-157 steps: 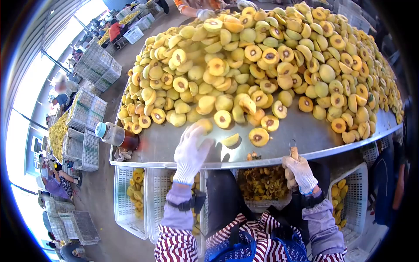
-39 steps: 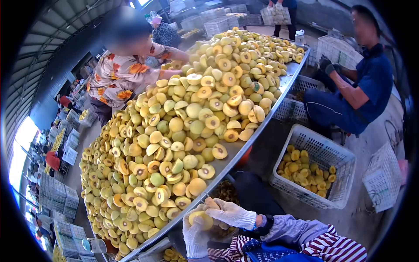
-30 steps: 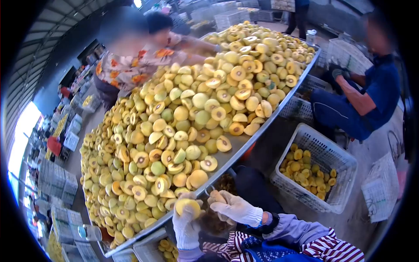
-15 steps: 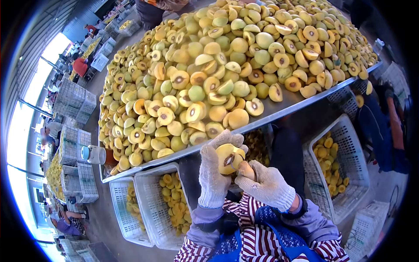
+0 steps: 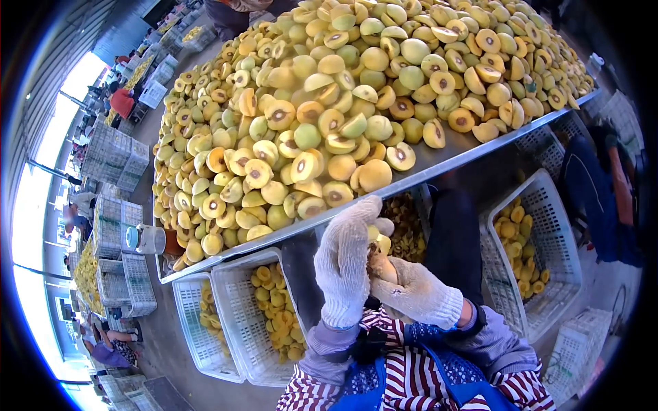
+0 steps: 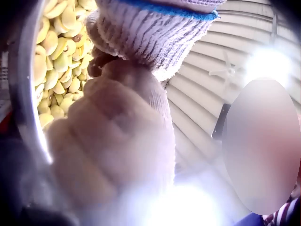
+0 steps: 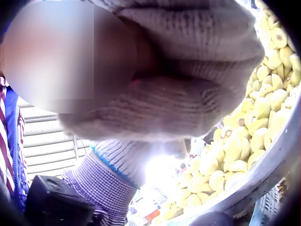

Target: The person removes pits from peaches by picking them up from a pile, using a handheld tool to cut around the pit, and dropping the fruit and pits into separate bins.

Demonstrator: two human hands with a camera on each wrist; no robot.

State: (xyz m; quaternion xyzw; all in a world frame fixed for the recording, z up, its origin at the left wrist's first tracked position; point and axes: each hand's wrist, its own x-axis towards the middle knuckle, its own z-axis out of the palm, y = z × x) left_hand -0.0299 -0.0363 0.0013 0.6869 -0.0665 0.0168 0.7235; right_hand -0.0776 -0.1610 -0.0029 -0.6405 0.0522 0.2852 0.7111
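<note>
Both hands wear whitish knit gloves and meet just below the near edge of the metal table (image 5: 439,168). My left hand (image 5: 345,264) curls round a yellow fruit half (image 5: 382,241), mostly hidden by its fingers. In my right hand (image 5: 419,293) is a tool with a light wooden handle (image 5: 384,269), its end against the fruit; the tip is hidden. The left wrist view has the left hand (image 6: 113,136) blurred and large, with the right hand (image 6: 141,37) above. In the right wrist view the right hand (image 7: 188,75) covers the top, the left hand (image 7: 124,162) below.
Halved yellow fruit (image 5: 301,137) is heaped on the table. Below its edge stand white crates (image 5: 236,322) with fruit pieces at left and another crate (image 5: 548,233) at right. A jar (image 5: 147,239) stands at the left corner; a seated person (image 5: 596,198) is at far right.
The left hand, earlier over the table, now holds a fruit half at the right hand's tool. Since half a second ago its cut face has turned mostly out of sight. The head view has swung right and back.
</note>
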